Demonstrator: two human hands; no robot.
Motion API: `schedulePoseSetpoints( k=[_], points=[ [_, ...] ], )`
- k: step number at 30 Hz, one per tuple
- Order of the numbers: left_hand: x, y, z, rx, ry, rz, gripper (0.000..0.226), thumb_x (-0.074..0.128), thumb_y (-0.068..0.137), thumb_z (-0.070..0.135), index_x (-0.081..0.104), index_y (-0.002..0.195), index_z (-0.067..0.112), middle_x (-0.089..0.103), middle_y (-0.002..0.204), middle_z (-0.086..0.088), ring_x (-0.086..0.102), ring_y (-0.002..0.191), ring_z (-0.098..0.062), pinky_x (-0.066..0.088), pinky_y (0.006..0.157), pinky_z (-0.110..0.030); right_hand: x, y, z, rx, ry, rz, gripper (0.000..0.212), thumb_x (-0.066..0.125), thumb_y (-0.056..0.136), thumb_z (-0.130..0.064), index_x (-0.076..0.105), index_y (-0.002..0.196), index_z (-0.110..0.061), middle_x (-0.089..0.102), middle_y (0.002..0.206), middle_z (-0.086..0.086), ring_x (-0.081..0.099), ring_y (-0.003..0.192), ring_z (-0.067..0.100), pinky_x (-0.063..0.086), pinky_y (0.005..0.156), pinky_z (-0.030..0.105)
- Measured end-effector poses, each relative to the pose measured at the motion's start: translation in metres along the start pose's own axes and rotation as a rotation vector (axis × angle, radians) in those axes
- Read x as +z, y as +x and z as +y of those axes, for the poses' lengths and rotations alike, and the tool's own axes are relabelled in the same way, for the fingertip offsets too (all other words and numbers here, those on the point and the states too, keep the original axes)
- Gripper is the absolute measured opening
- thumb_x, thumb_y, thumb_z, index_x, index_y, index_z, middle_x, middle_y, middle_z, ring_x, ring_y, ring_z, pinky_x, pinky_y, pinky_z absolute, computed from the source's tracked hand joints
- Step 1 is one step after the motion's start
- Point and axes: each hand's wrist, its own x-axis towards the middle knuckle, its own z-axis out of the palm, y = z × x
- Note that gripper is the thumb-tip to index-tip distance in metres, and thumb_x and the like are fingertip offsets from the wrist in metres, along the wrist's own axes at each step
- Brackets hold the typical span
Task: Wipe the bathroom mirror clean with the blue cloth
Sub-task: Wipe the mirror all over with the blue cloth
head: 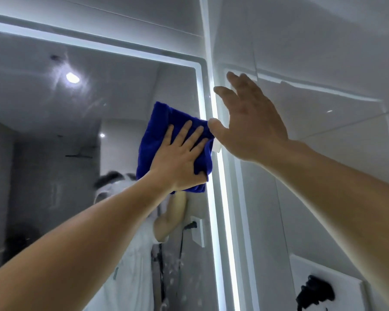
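Mirror (76, 131) wiping: left hand (180, 158) presses the blue cloth (162, 122) flat, thumb pinching its edge; right hand (249, 117) spread at three o'clock. Sweep overlapping strokes toward the lit border (213, 198), keeping pressure even.

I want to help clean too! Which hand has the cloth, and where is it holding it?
The left hand presses the blue cloth flat against the mirror, thumb hooked round its lower right edge. The right hand holds nothing.
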Motion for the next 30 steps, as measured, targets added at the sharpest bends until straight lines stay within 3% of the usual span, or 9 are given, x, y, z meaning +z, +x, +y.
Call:
schedulePoseSetpoints(
  k=[7,14,19,22,27,30],
  points=[
    [0.028,-0.090,0.053,0.423,-0.008,-0.192,0.090,0.035,0.085,0.071,0.005,0.156,0.026,-0.008,0.165,-0.001,-0.027,0.145,-0.029,-0.017,0.114,-0.059,-0.002,-0.001,0.000,0.015,0.001,-0.028,0.063,0.043,0.095,-0.049,0.023,0.151,-0.028,0.005,0.163,-0.003,-0.001,0.149,0.016,0.009,0.118,0.040],
    [0.016,-0.089,0.020,0.630,0.054,-0.192,0.087,0.039,0.081,0.073,0.018,0.154,0.031,0.016,0.163,0.005,0.001,0.151,-0.025,-0.013,0.118,-0.052,-0.005,0.004,0.000,0.005,0.016,-0.015,0.063,0.043,0.094,-0.049,0.025,0.150,-0.027,0.006,0.162,-0.002,0.000,0.148,0.016,0.010,0.117,0.038],
    [-0.009,-0.035,-0.047,0.318,0.081,-0.101,0.087,0.030,0.081,0.076,0.006,0.155,0.036,-0.003,0.165,0.009,-0.011,0.151,-0.020,-0.009,0.119,-0.052,-0.001,0.005,-0.004,-0.005,0.030,-0.017,0.063,0.043,0.095,-0.048,0.024,0.151,-0.027,0.006,0.162,-0.002,0.000,0.148,0.016,0.009,0.117,0.037],
    [-0.025,-0.023,-0.094,0.107,0.120,-0.067,0.086,0.019,0.081,0.078,0.001,0.154,0.038,-0.006,0.165,0.008,-0.011,0.151,-0.021,-0.006,0.119,-0.054,-0.002,0.005,-0.003,-0.019,0.043,-0.017,0.064,0.043,0.094,-0.049,0.024,0.151,-0.027,0.007,0.162,-0.002,0.000,0.149,0.016,0.008,0.118,0.037],
    [-0.049,-0.051,-0.157,-0.287,0.069,-0.029,0.089,0.013,0.078,0.079,-0.001,0.155,0.037,-0.010,0.164,0.008,-0.015,0.150,-0.020,-0.004,0.119,-0.056,-0.001,0.004,-0.008,-0.017,0.105,-0.003,0.064,0.041,0.093,-0.051,0.026,0.151,-0.028,0.008,0.162,-0.005,0.000,0.148,0.012,0.006,0.115,0.032],
    [-0.047,-0.089,-0.159,-0.390,0.050,-0.013,0.087,0.012,0.081,0.080,-0.006,0.154,0.037,-0.014,0.164,0.006,-0.016,0.150,-0.022,-0.004,0.119,-0.057,0.003,-0.003,-0.020,-0.074,0.117,-0.101,0.066,0.035,0.093,-0.055,0.021,0.152,-0.030,0.001,0.163,-0.007,-0.005,0.148,0.010,0.004,0.119,0.034]
  ],
)
